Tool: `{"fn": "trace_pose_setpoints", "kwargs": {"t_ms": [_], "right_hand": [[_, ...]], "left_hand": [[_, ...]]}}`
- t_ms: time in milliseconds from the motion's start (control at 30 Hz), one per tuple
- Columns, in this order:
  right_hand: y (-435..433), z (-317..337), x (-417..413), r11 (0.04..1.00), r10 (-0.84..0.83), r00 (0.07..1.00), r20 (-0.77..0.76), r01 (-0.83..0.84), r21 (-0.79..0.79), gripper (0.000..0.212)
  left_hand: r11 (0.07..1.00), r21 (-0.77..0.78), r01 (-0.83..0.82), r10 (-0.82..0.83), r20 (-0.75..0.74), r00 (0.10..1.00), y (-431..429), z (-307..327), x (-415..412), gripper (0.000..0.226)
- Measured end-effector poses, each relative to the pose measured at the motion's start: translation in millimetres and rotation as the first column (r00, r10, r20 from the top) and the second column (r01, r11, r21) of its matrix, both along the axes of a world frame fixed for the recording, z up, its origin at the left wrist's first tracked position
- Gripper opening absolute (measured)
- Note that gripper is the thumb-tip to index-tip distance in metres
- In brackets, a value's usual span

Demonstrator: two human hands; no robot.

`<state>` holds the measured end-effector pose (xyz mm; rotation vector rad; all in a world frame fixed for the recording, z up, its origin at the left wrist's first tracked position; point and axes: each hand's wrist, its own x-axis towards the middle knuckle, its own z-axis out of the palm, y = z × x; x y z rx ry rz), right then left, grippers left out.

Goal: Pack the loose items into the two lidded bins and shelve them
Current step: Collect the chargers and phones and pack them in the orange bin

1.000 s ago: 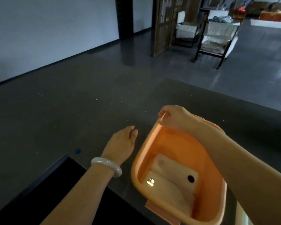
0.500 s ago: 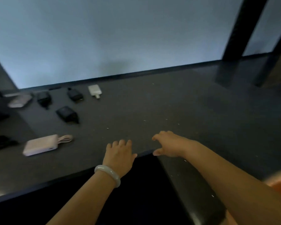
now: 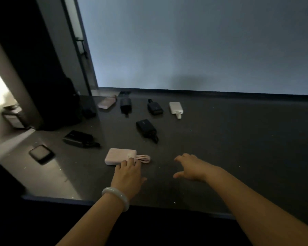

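Left grip (image 3: 127,173) lies released, its fingertips (image 3: 130,161) touching the near edge of the pink power bank (image 3: 120,156) without curling round it. The right grip (image 3: 192,167) hovers released too, fingers spread, near the bank's looped cable (image 3: 144,158). That bank lies flat near the front of the dark bench (image 3: 238,139). A black power bank (image 3: 146,129) lies behind it, a white power bank (image 3: 175,107) farther back.

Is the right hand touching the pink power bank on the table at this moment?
Apart. The head view shows a strip of bare table between the right hand and the pink power bank, even beyond its looped cable.
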<state>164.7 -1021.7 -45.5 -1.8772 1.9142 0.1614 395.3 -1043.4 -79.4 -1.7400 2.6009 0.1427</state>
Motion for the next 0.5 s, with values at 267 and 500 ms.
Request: {"fn": "trace_pose_setpoints", "kwargs": {"t_ms": [267, 500], "right_hand": [[-80.4, -21.4, 28.4, 0.994, -0.042, 0.987, 0.152, 0.056, -0.089, 0.082], [-154.8, -40.9, 31.6, 0.975, -0.053, 0.975, 0.214, 0.096, -0.198, 0.086]], "left_hand": [[0.958, 0.106, -0.267, 0.280, -0.145, 0.949, -55.4, -24.8, 21.2, 0.098], [0.831, 0.254, -0.494, 0.547, -0.216, 0.809, -84.3, -50.9, -8.5, 0.092]]}}
